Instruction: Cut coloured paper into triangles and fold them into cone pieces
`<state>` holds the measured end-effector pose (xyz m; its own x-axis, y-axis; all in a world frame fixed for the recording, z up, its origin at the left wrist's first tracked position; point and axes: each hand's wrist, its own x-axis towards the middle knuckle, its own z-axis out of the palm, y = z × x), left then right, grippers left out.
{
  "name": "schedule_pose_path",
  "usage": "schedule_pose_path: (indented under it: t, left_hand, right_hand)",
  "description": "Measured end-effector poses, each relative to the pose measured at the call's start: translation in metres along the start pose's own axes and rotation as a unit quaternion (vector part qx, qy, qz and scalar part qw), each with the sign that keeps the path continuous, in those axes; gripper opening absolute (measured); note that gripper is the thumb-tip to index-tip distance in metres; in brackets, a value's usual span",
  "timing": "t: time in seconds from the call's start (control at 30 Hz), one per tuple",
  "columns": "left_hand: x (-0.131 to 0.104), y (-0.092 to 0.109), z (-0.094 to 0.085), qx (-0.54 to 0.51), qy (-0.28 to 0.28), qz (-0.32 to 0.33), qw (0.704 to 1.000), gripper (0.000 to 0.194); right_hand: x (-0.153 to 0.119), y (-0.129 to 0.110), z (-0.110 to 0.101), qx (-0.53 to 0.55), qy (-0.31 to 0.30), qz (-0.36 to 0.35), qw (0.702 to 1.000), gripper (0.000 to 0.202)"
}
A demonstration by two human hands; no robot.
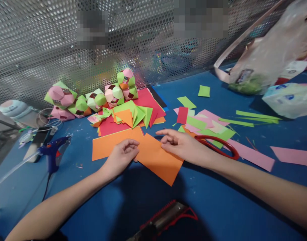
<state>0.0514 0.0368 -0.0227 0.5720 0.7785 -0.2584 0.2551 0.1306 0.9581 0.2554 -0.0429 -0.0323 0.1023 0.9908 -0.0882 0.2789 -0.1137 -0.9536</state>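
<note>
Orange sheet (160,160) slanting far-left to near-right; L hand (122,155) pinching left end, R hand (185,145) touching far edge, grip unclear.

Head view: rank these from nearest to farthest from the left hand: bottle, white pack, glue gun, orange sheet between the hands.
From the left hand:
1. Orange sheet: at its fingertips, just to the right.
2. Glue gun: to the left, on the table.
3. Bottle: farther left, beyond the glue gun.
4. White pack: far right side.
</note>
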Motion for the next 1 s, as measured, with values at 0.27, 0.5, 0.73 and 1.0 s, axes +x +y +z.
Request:
schedule_pose_path:
  t: [0.27, 0.5, 0.73, 1.0]
  left_hand:
    - [-0.003, -0.011, 0.003, 0.092, -0.029, 0.053, 0.994, 0.026]
    - [-0.009, -0.012, 0.001, 0.272, 0.013, 0.14, 0.952, 0.03]
    - [-0.006, -0.017, -0.009, 0.386, 0.002, 0.191, 0.902, 0.037]
    - [-0.002, -0.013, -0.015, 0.418, -0.069, 0.242, 0.873, 0.021]
  right_hand:
    - [0.001, 0.009, 0.006, -0.1, 0.033, -0.069, 0.992, 0.035]
    - [-0.001, 0.011, 0.007, -0.175, 0.041, -0.119, 0.976, 0.035]
    - [-0.002, 0.008, 0.01, -0.203, 0.032, -0.122, 0.971, 0.04]
    - [-0.002, 0.004, 0.008, -0.2, -0.005, -0.205, 0.958, 0.013]
